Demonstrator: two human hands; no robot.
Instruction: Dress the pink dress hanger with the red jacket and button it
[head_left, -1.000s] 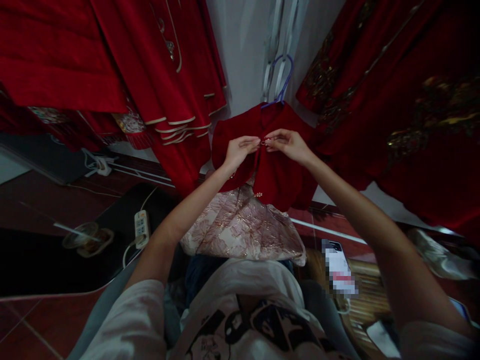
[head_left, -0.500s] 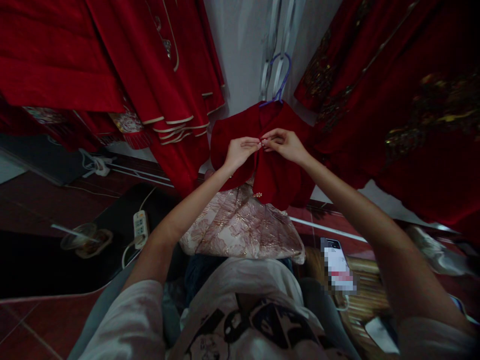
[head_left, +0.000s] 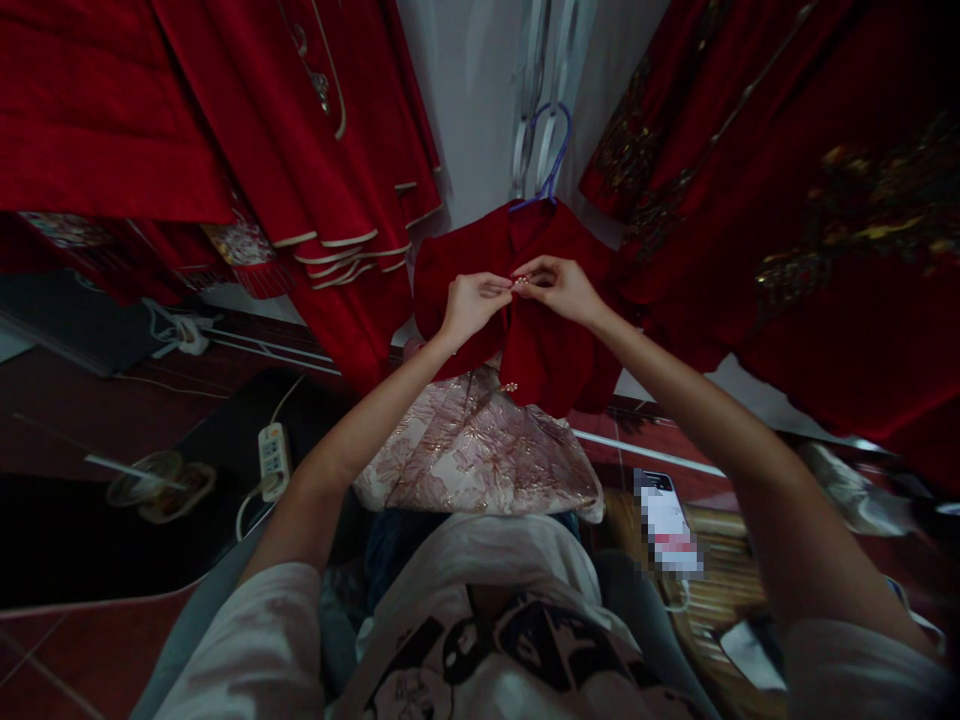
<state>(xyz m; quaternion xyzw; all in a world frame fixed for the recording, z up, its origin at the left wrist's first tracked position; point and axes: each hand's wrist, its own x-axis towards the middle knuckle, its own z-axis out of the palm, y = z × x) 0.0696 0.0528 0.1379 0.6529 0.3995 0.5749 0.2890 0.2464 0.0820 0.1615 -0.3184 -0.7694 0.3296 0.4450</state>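
Observation:
A small red jacket [head_left: 547, 350] hangs on a purple hanger [head_left: 551, 150] against the white wall, over a pink patterned skirt [head_left: 480, 450]. Both my hands are raised to its front opening near the collar. My left hand [head_left: 469, 305] pinches the left edge of the jacket. My right hand [head_left: 559, 288] pinches the right edge, fingertips meeting the left hand's at a small fastening. A second small button [head_left: 511, 387] shows lower on the jacket front.
Large red embroidered garments hang to the left [head_left: 225, 130] and right [head_left: 810, 200]. On the dark floor at left lie a power strip [head_left: 271, 450] and a plastic cup with a straw [head_left: 142, 480]. A phone [head_left: 664, 520] rests on a woven stool at lower right.
My hands stay pinched together at the jacket's fastening near the collar. The view has drifted slightly, so everything sits a little higher and to the left.

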